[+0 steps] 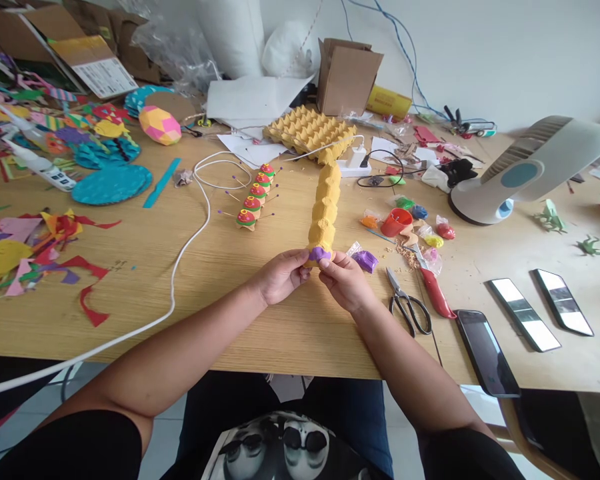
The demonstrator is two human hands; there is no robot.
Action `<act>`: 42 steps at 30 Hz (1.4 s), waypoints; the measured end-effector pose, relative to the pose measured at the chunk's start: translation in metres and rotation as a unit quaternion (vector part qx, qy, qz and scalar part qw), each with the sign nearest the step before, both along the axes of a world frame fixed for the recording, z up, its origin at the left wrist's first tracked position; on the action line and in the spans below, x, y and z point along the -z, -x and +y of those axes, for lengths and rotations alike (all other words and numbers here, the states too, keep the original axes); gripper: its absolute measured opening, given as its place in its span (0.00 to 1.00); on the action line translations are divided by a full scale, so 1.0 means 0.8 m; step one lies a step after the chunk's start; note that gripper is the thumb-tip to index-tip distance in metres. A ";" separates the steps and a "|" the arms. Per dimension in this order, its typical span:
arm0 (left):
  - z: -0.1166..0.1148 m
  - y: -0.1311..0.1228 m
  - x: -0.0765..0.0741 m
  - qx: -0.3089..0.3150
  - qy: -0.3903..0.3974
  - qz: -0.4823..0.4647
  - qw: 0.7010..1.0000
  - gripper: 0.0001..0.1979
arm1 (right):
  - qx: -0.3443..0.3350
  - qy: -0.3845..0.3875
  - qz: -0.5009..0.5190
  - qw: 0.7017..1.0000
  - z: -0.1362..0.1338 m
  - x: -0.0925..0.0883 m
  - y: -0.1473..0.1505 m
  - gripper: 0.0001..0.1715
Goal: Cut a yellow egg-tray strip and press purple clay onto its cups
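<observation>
A yellow strip of egg carton [324,200] stretches away from me on the table, its near end between both my hands. Purple clay [320,254] covers the front of that near end. My left hand [286,275] pinches the strip's left side. On the other side, my right hand [346,279] grips it, the thumb against the purple clay. A packet of purple clay [365,261] lies just right of my right hand. To the left stands a row of small clay-decorated carton cups [250,207] in red and green, with pins sticking out sideways.
Scissors [407,303], a red-handled knife [436,290] and phones [487,352] lie to the right. A white fan [525,167] stands behind them. A white cable [180,260] crosses the left side. An egg tray [310,130] sits at the back.
</observation>
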State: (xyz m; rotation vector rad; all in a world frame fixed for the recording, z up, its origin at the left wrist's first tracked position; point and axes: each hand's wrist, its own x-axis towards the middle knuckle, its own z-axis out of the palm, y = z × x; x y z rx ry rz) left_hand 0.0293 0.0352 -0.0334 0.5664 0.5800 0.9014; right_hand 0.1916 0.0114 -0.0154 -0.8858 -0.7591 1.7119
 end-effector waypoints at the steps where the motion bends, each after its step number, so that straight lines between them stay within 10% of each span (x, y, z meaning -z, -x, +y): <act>1: 0.000 0.000 0.000 0.000 -0.002 0.000 1.000 0.14 | -0.006 -0.002 0.005 1.000 0.000 0.000 0.000 0.17; 34: -0.002 0.001 -0.004 0.005 -0.053 0.002 0.999 0.14 | -0.048 0.073 0.143 0.986 -0.002 -0.001 -0.004 0.22; 42: 0.000 -0.001 -0.002 -0.031 -0.028 0.023 0.999 0.12 | 0.012 0.033 0.040 0.999 -0.003 0.001 0.000 0.20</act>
